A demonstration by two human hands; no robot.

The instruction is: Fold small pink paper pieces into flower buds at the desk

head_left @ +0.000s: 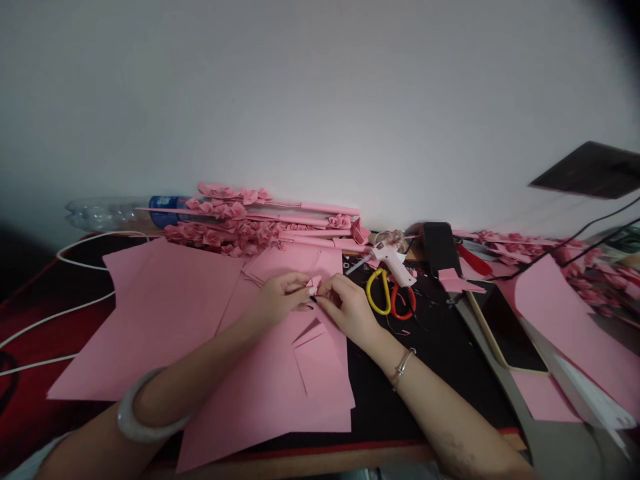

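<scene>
Between my two hands is a small folded piece of pink paper (314, 283), pinched at the fingertips. My left hand (283, 297) grips it from the left with thumb and fingers closed. From the right, my right hand (345, 303) pinches its other side; the fingers hide part of the folds. Just below them, a folded pink paper square (314, 363) with a raised flap lies on large pink sheets (250, 400). Another large pink sheet (170, 313) spreads to the left.
Paper flowers (240, 230) on rolled stems lie along the wall beside a plastic bottle (110, 213). Right of my hands are a white glue gun (395, 263), scissors with yellow and red handles (379, 292) and a phone (510, 327). A white cable (60, 307) loops at the left.
</scene>
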